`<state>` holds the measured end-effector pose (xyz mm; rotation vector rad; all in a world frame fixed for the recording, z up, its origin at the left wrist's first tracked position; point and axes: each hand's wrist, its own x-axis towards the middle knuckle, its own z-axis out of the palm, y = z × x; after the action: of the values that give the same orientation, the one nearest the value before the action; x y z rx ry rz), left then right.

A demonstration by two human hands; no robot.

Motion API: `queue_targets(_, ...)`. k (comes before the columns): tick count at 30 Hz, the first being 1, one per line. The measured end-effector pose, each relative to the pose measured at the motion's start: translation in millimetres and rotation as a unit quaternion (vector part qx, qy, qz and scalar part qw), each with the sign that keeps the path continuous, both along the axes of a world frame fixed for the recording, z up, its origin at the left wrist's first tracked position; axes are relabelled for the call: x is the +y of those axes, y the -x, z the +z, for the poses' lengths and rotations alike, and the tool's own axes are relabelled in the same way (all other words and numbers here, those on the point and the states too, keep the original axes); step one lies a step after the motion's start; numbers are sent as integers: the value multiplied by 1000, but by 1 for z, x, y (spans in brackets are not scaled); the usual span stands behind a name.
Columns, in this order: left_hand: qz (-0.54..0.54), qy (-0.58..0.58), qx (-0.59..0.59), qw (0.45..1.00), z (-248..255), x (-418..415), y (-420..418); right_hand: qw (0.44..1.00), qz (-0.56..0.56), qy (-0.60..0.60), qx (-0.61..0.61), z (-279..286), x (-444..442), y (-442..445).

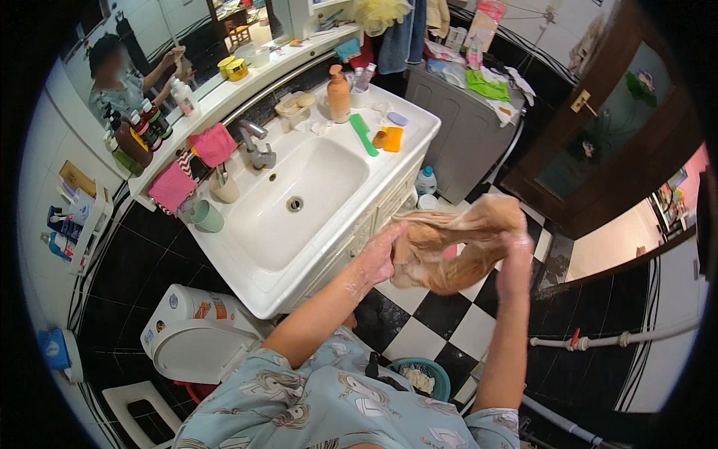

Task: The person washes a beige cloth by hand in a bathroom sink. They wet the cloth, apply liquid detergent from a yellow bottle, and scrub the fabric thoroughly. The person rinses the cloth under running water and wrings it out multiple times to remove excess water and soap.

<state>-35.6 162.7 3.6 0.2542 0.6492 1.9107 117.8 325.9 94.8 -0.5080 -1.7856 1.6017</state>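
Observation:
Between my two hands hangs a wet-looking tan cloth garment (443, 264), stretched out in the air over the checkered floor, to the right of the sink cabinet. My left hand (384, 252) grips its left side, with suds on the fingers and wrist. At its right end my right hand (515, 255), somewhat blurred, clutches the bunched fabric. An opening shows in the middle of the cloth. Below, near my body, a teal basin (440, 373) on the floor holds pale and striped cloth; my shirt partly covers it.
The white sink (252, 241) has a faucet (258, 147), green comb (363, 134), orange pump bottle (339, 94) and green cup (206, 216). Behind it, a grey washing machine (449, 118) bears cloths. A toilet (196, 342) stands left; a wooden door (594, 134) and pipe (611, 339) are right.

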Motion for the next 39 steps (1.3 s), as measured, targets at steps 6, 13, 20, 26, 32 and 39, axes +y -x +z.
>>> queue_targets(6,34,-225,-87,970,-78,-6,91,906,211,-367,-3,-40,-149,116)
queue_targets(13,276,24,-213,937,27,-27,116,988,32,-142,-56,-54,-124,258)
queue_targets(20,225,-127,-205,944,-10,-71,211,906,222,-359,-14,-82,-160,336)
queue_targets(26,179,-171,-157,956,-77,-102,257,975,154,-155,50,-140,-195,366)
queue_targets(32,474,185,84,857,-103,-86,256,945,151,-273,-99,-101,-186,401)
queue_targets(39,442,16,-259,859,-46,-115,237,913,287,-291,12,-139,-191,409)
